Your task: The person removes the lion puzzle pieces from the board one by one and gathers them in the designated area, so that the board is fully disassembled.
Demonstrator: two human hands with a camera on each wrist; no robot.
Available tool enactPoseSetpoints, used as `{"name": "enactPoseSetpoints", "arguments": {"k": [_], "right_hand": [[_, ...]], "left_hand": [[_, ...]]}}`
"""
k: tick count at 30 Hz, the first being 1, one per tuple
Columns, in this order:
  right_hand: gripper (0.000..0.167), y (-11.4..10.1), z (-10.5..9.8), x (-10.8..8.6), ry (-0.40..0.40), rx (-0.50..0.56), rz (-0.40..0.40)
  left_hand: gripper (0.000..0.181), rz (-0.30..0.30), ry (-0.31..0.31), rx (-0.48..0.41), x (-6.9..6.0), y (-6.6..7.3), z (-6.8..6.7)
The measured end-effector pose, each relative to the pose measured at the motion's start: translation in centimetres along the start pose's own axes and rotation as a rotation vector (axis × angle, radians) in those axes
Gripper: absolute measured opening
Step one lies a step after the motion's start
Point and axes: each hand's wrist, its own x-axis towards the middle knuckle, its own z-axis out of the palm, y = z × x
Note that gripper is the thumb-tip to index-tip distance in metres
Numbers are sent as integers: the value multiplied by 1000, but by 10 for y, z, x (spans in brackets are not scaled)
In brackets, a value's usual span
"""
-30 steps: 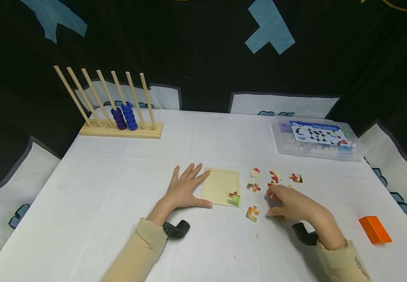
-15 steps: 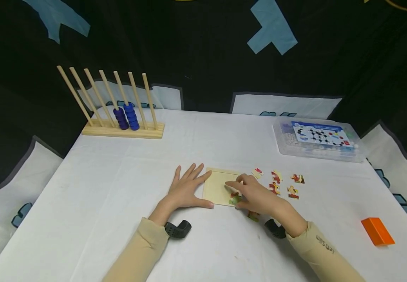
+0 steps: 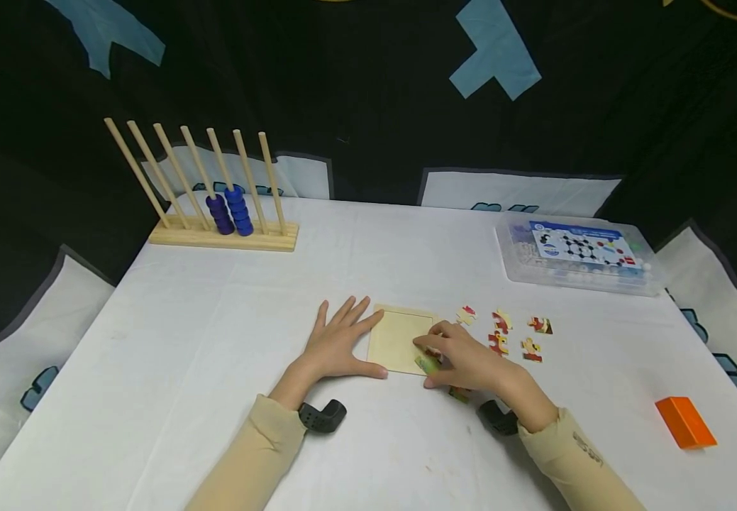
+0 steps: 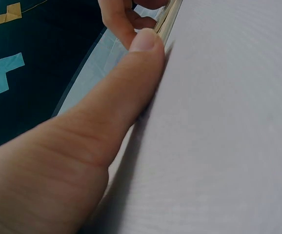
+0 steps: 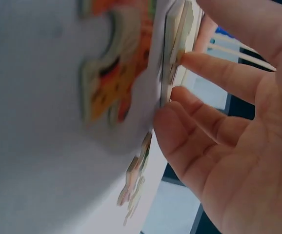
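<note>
My left hand (image 3: 337,348) lies flat with fingers spread at the left side of a shallow wooden puzzle tray (image 3: 394,337). Its thumb (image 4: 146,53) touches the tray's edge in the left wrist view. Over the tray's near right corner, my right hand (image 3: 467,358) pinches a green and red jigsaw piece (image 3: 428,365), partly covered by the fingers. In the right wrist view, the right fingers (image 5: 194,105) reach the tray's edge (image 5: 169,58). Another jigsaw piece (image 3: 459,394) lies half hidden under the right hand.
Several loose jigsaw pieces (image 3: 497,343) lie right of the tray. An orange block (image 3: 685,422) sits farther right. At the back stand a wooden peg rack (image 3: 224,241) with blue and purple rings and a clear plastic box (image 3: 572,277) with a printed label.
My right hand has moved left from the loose pieces to the tray's corner. A piece formerly under it has left its spot. The green piece now looks turned; my left hand stays put.
</note>
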Motion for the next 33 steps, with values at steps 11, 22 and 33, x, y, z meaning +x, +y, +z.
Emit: {"name": "enactPoseSetpoints", "arguments": {"k": [11, 22, 33], "right_hand": [[27, 5, 1, -4, 21, 82, 4], [28, 7, 0, -11, 56, 109, 75], [30, 16, -14, -30, 83, 208, 138]], "left_hand": [[102, 14, 13, -2, -1, 0, 0], [102, 16, 18, 1, 0, 0, 0], [103, 22, 18, -3, 0, -1, 0]]}}
